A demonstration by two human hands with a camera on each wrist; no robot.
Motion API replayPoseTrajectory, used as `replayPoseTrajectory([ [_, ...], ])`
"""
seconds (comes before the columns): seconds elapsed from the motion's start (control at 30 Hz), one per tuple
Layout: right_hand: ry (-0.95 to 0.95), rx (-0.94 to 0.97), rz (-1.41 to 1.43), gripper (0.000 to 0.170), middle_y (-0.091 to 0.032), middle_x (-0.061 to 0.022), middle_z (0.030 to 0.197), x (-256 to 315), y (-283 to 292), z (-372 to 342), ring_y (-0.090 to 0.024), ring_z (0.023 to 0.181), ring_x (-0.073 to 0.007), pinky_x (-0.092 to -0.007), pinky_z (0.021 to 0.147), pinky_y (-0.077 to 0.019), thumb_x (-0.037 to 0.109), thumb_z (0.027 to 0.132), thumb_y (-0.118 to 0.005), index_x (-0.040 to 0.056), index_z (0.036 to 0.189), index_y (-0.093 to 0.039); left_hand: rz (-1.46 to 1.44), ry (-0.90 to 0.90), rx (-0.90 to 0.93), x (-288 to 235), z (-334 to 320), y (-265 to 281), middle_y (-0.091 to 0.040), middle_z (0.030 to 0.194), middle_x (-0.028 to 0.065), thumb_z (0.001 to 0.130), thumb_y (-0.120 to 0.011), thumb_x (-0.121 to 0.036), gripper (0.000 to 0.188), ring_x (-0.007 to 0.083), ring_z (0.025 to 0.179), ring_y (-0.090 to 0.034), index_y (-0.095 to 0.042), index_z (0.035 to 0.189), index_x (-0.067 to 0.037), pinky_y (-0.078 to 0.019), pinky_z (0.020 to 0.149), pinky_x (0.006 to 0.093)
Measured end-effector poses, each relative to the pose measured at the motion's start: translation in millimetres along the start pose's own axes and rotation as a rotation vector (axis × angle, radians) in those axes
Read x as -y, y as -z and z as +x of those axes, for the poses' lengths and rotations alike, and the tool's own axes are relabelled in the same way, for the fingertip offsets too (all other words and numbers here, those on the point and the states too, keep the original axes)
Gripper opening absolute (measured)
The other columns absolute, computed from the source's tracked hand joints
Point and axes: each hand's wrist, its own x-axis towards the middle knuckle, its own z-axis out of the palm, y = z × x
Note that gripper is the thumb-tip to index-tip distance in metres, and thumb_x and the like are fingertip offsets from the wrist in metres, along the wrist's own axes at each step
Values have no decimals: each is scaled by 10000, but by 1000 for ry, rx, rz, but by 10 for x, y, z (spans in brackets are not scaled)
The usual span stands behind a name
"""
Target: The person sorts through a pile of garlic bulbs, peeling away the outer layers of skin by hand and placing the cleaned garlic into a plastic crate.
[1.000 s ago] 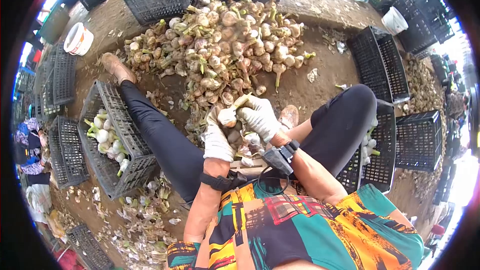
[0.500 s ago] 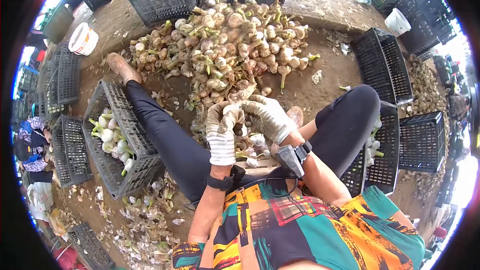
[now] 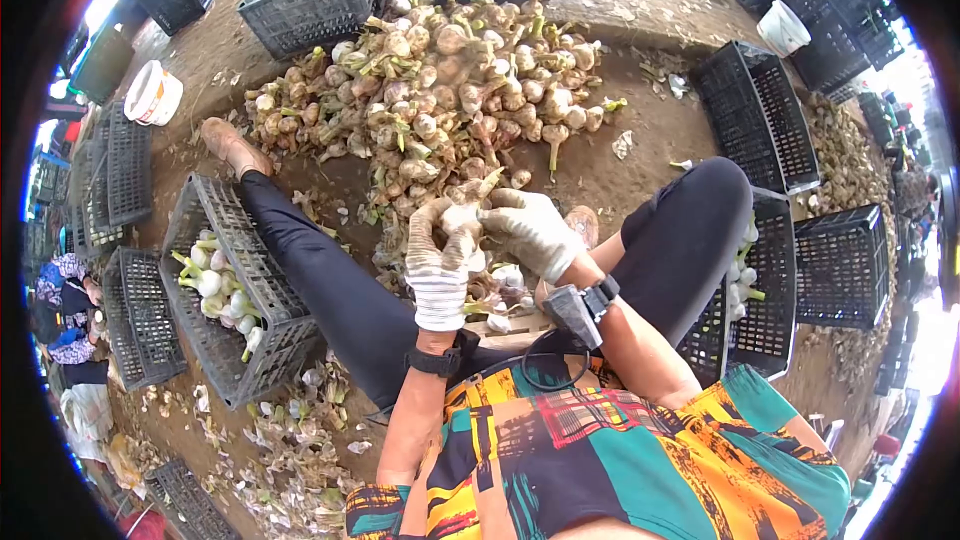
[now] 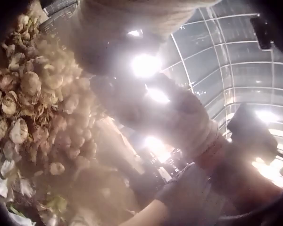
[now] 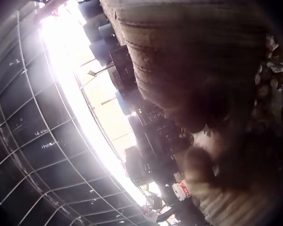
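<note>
Both hands wear pale, soiled work gloves and meet over my lap in the head view. My left hand (image 3: 440,255) grips a garlic bulb (image 3: 463,215) whose stalk points up and away from me. From the other side my right hand (image 3: 538,233) pinches at the same bulb with curled fingers, which cover part of it. In the right wrist view a pale bit of the bulb (image 5: 208,140) shows between dark, shaded fingers. Glare and blur hide most detail in the left wrist view. Just beyond the hands lies a big heap of unpeeled garlic (image 3: 440,90).
A black crate (image 3: 240,290) with cleaned white garlic stands by my left leg; another crate (image 3: 760,285) with garlic is beyond my right knee. More crates (image 3: 320,0) stand past the heap. A white bucket (image 3: 153,93) sits far left. Loose skins (image 3: 290,460) litter the ground at left.
A second ago the bulb showed plainly between both hands. The fingers then closed over it, and now its stalk shows above them again. The heap looks the same.
</note>
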Motion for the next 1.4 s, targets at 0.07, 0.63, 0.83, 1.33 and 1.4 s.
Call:
replayPoseTrajectory([
  [0.07,173,28,-216,180,-641,-62,817,-93,15,30,-593,691,-121,-261,629,-494,15,782,-629,-47,951,-628,148,-260,-54,143,-6,-16,-617,942,35,855,-616,-59,237,103,850,-572,-573,1083,-10,-489,705,227],
  [0.63,-150,44,-217,151,-639,-74,823,-27,-102,-36,-627,744,-135,-269,656,-520,48,825,-604,-36,947,-635,-445,865,-71,192,56,215,-545,526,20,869,-449,-645,524,117,328,-383,-583,753,-152,-286,318,264],
  [0.83,216,106,-448,130,-642,-53,771,-112,-3,10,-599,678,-109,-250,624,-499,42,810,-582,-34,889,-651,280,-272,13,51,-61,122,-535,1003,67,781,-756,-136,534,133,821,-540,-463,1213,-21,-489,738,272],
  [1.33,572,-193,-1057,209,-626,-98,763,-159,-5,5,-598,684,-161,-281,662,-478,64,767,-566,-34,938,-633,325,-258,43,391,-202,-46,-618,1013,94,913,-489,20,260,171,920,-588,-565,1158,-17,-488,802,268],
  [1.4,168,-117,-762,170,-657,-86,817,112,-90,-119,-621,724,-161,-290,673,-494,64,771,-591,-34,896,-654,-266,253,166,256,-82,60,-617,969,61,926,-507,-30,193,145,879,-595,-571,1108,-12,-486,787,247],
])
